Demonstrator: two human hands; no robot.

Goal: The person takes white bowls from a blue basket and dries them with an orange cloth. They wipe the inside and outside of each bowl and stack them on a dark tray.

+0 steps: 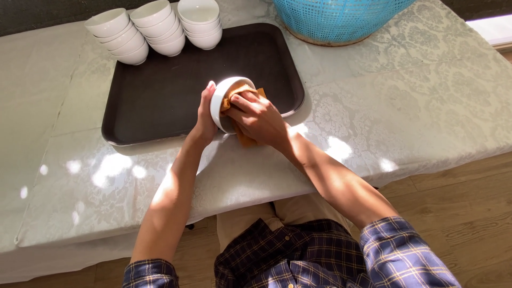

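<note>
The left hand [205, 114] grips a white bowl [223, 101] (tilted over the dark tray [160, 90]) while the right hand [258, 117] presses an orange cloth [237, 93] inside it.

**Dining or catering room, likely a restaurant**

Long table [405, 106] under a pale damask cloth [80, 186]. Dark serving tray [160, 101] holding three stacks of identical white bowls [157, 26]. Large blue plastic basket [336, 18] at the far edge. Wood plank floor [464, 213]. Patchy sunlight across cloth; dark wall behind.
</note>
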